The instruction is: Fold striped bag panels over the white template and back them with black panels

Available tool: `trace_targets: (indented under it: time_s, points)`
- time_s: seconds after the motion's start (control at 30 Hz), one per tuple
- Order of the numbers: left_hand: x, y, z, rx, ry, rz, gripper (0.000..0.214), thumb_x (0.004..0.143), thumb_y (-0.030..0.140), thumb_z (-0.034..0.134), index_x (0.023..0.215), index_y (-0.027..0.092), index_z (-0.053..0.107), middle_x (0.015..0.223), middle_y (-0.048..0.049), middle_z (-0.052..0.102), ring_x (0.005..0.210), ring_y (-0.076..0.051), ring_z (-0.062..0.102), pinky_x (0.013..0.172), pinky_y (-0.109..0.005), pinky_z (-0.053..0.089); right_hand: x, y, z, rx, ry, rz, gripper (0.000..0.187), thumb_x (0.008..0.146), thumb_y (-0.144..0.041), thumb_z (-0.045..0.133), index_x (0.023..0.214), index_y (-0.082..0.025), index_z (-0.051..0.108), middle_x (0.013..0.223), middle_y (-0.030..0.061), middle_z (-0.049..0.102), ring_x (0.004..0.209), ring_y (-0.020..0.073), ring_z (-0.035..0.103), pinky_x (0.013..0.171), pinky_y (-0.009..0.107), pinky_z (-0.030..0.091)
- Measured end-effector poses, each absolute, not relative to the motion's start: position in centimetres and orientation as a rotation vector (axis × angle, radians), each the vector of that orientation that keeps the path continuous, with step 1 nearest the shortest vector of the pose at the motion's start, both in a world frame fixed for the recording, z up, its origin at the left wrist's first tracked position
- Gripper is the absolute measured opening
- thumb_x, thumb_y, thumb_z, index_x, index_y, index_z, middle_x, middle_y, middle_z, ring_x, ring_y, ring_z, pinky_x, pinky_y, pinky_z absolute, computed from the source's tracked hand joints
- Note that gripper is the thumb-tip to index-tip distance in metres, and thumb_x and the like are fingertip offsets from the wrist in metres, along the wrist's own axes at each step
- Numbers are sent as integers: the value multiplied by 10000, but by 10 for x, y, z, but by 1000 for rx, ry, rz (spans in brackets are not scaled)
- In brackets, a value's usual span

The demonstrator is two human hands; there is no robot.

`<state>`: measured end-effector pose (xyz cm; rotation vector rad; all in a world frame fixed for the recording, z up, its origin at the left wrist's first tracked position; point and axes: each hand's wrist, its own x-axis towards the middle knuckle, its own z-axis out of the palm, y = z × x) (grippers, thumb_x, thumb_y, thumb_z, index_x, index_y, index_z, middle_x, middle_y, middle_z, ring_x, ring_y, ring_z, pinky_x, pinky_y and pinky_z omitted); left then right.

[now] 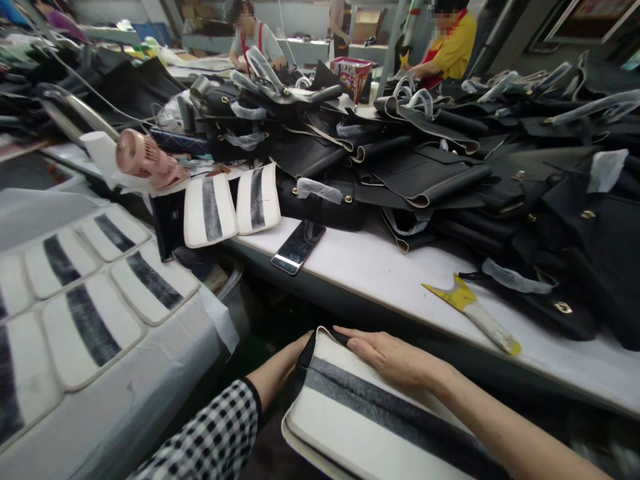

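Note:
A bag panel point(370, 427), white on its upper face with a dark lengthwise stripe and black at its edges, lies tilted close in front of me. My left hand point(295, 353) grips its far left corner, the fingers mostly hidden behind the black edge. Along the far edge my right hand point(390, 353) is closed on the panel, fingers stretched forward and thumb near the corner. Beyond the hands, a yellow-headed scraper-like tool point(475, 310) with a wrapped handle lies on the white bench point(370, 273). A phone point(300, 247) rests at the bench's front edge.
Black bag parts point(415, 167) with plastic-wrapped handles are heaped across the bench. Two striped white pieces point(210, 210) lean near a pink fan point(145, 157). More striped panels point(90, 327) cover a table at left. Two people point(450, 43) work at the back, with another figure behind.

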<state>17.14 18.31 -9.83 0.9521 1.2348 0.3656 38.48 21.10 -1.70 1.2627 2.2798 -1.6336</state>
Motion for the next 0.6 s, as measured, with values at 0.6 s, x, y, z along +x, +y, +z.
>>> trace_targets:
  time_s: [0.6]
  points:
    - [191, 263, -17, 1885, 965, -191, 278, 692, 507, 751, 832, 270, 786, 782, 21, 746, 786, -199, 659, 653, -236, 401, 520, 174, -11, 1478, 1965, -1812, 457, 947, -512, 475, 1364, -331, 523, 1367, -17, 562, 1260, 274, 525, 1094, 399, 365]
